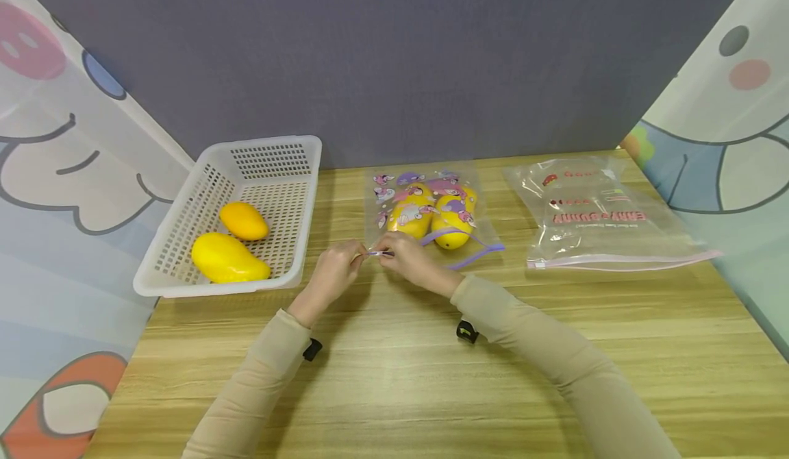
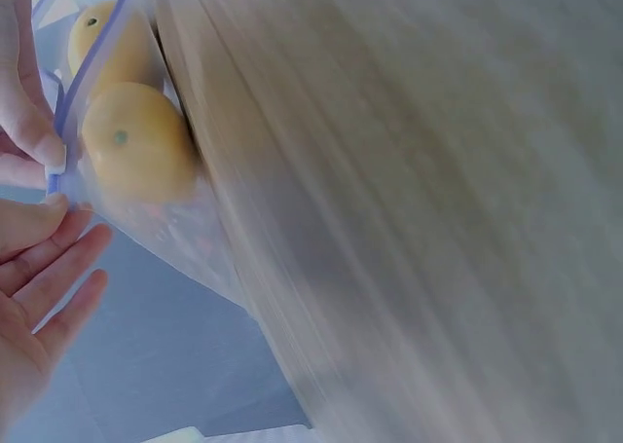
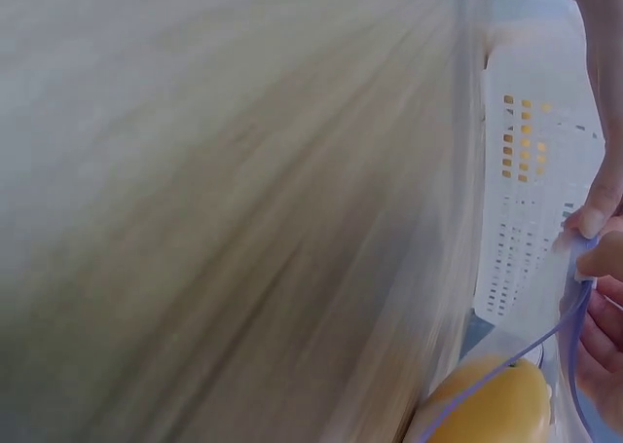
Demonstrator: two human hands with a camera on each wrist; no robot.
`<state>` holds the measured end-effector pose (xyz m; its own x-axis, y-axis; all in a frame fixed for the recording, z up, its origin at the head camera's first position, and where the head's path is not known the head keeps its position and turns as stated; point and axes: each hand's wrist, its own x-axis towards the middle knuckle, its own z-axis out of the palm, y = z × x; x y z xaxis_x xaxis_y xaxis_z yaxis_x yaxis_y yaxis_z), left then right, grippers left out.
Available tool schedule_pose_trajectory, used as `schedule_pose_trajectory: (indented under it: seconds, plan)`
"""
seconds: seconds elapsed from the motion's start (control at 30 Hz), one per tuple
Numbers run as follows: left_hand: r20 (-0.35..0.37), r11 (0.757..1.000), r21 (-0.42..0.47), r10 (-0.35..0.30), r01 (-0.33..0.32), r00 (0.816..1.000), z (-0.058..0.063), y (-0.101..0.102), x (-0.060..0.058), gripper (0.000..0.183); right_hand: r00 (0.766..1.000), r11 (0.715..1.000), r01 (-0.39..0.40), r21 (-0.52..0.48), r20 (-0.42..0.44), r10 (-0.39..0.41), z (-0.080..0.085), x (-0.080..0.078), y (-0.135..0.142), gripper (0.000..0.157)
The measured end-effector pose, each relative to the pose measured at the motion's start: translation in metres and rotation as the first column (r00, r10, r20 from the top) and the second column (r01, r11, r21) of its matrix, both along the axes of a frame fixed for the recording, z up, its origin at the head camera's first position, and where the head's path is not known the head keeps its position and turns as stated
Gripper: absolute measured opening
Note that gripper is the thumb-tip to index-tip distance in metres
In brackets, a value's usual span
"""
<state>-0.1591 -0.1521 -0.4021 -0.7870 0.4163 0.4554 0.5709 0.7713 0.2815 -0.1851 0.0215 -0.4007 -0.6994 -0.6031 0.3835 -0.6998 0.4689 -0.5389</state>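
Note:
A clear zip bag (image 1: 377,205) with pink and purple prints lies at the back middle of the table, yellow mangoes (image 1: 453,222) inside it. Its purple zip strip (image 1: 477,257) gapes on the right side. My left hand (image 1: 335,268) pinches the left end of that strip between thumb and forefinger; in the left wrist view its other fingers (image 2: 68,273) are spread. Right beside it, my right hand (image 1: 408,259) pinches the strip at a small whitish piece, probably the slider. Two mangoes (image 2: 141,141) bulge behind the strip in the left wrist view.
A white plastic basket (image 1: 311,205) stands on the left, holding an orange-yellow mango (image 1: 244,221) and a larger yellow mango (image 1: 228,259). On the right lies a flat clear bag (image 1: 592,240) with red print and a pink zip. A grey panel (image 1: 394,68) closes off the table's back.

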Motion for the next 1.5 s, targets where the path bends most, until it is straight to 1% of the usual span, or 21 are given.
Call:
schedule_pose_trajectory:
  seconds: [0.17,0.27,0.5,0.63,0.8,0.97,1.13,1.5]
  plan:
    - [-0.013,1.0,0.006,0.008,-0.008,1.0,-0.001,-0.001,0.0,0.012,0.999,0.997,0.04,0.061,-0.013,-0.039,0.001,0.002,0.008,0.011]
    - [-0.023,1.0,0.01,0.008,-0.008,1.0,-0.002,-0.003,-0.001,0.012,0.999,0.996,0.05,0.075,-0.022,-0.048,0.001,0.003,0.013,0.012]
    - [-0.018,1.0,0.031,-0.002,0.003,1.0,-0.002,-0.004,0.001,0.012,0.995,0.996,0.064,0.069,-0.084,-0.058,0.0,0.004,0.024,0.011]
    - [-0.004,1.0,0.032,0.001,-0.001,1.0,-0.001,-0.004,0.002,0.014,0.994,0.995,0.072,0.064,-0.089,-0.066,-0.001,0.004,0.03,0.009]
    - [0.004,0.998,0.056,-0.001,0.001,1.0,-0.001,-0.004,0.003,0.014,0.992,0.996,0.073,0.06,-0.106,-0.066,-0.003,0.004,0.037,0.008]
    - [0.012,0.998,0.064,0.002,-0.003,1.0,-0.003,-0.006,0.003,0.013,0.993,0.996,0.073,0.055,-0.101,-0.067,-0.002,0.006,0.041,0.008]
    - [0.044,0.998,0.064,0.001,-0.004,0.999,-0.004,-0.006,0.003,0.011,0.993,0.996,0.068,0.057,-0.095,-0.063,-0.003,0.006,0.041,0.007]
    - [0.081,1.0,0.022,-0.011,0.009,0.997,-0.004,-0.007,0.002,0.006,0.994,0.997,0.059,0.04,-0.098,-0.055,-0.005,0.005,0.04,0.008]
